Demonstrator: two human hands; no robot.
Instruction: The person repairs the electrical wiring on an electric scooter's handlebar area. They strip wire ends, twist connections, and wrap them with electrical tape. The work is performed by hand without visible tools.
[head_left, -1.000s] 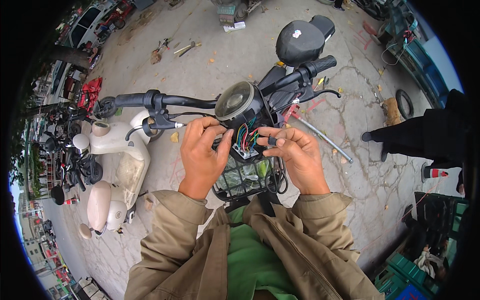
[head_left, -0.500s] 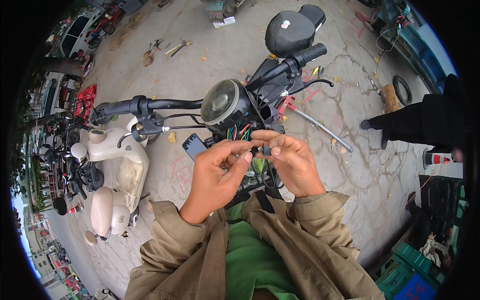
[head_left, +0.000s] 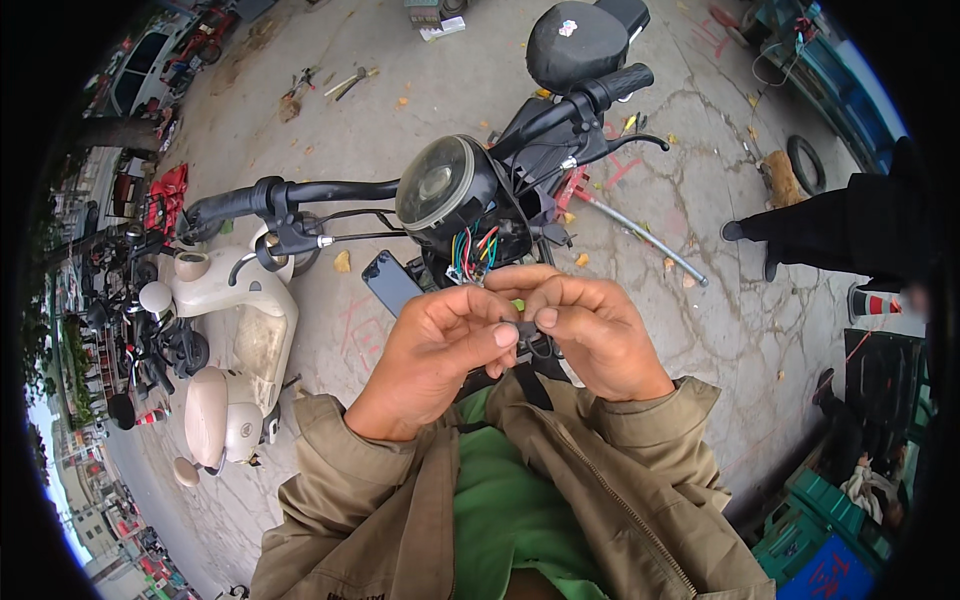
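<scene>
Close together in front of my chest, my left hand [head_left: 432, 348] and my right hand [head_left: 605, 335] both pinch a small dark grey piece [head_left: 526, 328] between thumbs and fingertips. Its exact kind is too small to tell. Just beyond my fingers, a bundle of coloured wires [head_left: 472, 252] hangs out of the black housing behind a round headlight [head_left: 437, 193]. The headlight sits at the middle of a black handlebar [head_left: 345, 190], whose brake levers stick out at both sides. Beside my left hand lies a dark-screened phone [head_left: 391, 282].
A cream scooter [head_left: 238, 325] stands at the left. On the right are a person in dark trousers [head_left: 815, 228], a small tyre [head_left: 805, 165] and green crates [head_left: 815, 520]. A metal bar [head_left: 645, 238] with a red end and a hammer [head_left: 346, 84] lie on the cracked ground.
Both hands have come slightly lower and nearer to my body with the small dark piece, so the coloured wires and the phone show more. The view has shifted a little.
</scene>
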